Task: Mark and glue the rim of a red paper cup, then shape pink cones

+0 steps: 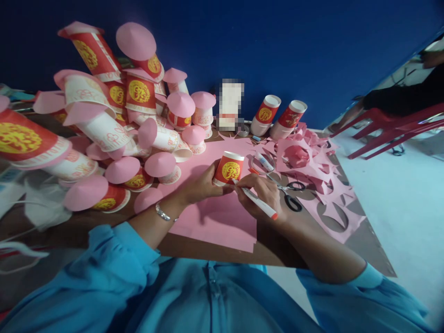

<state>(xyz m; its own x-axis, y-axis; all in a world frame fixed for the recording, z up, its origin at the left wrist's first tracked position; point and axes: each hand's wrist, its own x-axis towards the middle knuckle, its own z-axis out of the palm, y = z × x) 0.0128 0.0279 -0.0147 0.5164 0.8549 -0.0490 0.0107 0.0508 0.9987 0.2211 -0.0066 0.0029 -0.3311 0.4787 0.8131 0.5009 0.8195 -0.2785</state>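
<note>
Red paper cup [229,168] sits gripped in the left hand [205,184], just beside the right hand [261,190], which clasps a marker [259,203].

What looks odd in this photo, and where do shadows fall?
In the head view, the cup at the far left looks stretched; blocky pixelation hides something before the blue wall; soft shadows fall on the pink paper below the held cup.

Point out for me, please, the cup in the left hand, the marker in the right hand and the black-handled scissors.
Held cup [230,170], head view: the yellow emblem on its side.
Held marker [259,202], head view: its white barrel.
Scissors [285,188], head view: near the pivot.
</note>
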